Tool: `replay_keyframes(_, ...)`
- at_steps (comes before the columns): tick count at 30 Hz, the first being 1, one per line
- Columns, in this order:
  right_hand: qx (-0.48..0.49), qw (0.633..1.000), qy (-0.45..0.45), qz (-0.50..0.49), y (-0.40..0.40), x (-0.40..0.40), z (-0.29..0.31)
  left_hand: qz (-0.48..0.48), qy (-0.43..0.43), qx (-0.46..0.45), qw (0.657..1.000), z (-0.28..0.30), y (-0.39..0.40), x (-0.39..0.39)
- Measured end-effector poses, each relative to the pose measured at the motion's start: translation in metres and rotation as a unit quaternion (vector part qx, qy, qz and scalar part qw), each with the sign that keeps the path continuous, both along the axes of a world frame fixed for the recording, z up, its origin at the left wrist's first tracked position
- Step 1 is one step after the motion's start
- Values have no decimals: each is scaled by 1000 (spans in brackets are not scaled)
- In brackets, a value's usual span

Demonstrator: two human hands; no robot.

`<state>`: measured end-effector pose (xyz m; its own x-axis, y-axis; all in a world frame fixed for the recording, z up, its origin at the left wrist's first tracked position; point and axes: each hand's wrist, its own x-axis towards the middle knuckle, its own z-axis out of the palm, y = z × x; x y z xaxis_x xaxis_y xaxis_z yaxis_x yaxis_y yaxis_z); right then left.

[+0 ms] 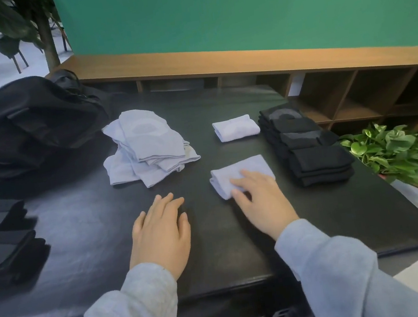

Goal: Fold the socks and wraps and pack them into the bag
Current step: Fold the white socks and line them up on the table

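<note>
My right hand point(258, 199) lies with straight fingers on a folded pale grey sock point(242, 174) in the middle of the black table point(214, 250). My left hand point(161, 228) rests flat on the bare table to its left, holding nothing. A second folded pale sock point(235, 128) lies farther back. A loose heap of unfolded pale socks point(145, 150) sits left of centre. The black bag point(26, 129) stands at the far left of the table. A row of folded black socks point(307, 142) runs along the right side.
Dark folded wraps point(3, 238) lie at the table's left edge. A wooden shelf unit point(340, 93) stands behind the table under a green wall. A potted green plant point(390, 150) sits low on the right, by the table's edge.
</note>
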<state>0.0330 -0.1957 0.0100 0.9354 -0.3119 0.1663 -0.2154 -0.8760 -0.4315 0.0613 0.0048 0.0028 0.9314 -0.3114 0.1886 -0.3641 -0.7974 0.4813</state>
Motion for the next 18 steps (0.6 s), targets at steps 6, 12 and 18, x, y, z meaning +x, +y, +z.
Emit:
replay_keyframes(6, -44, 998, 38, -15, -16, 29, -5, -1, 1, 31, 1000, 0, -2, 2)
replay_keyframes(12, -60, 997, 33, -47, -22, 54, -10, 3, -3, 36, 999, -3, -4, 2)
replay_keyframes(18, -85, 994, 42, -54, -31, 79, -14, -7, -12, 43, 999, -6, -4, 3)
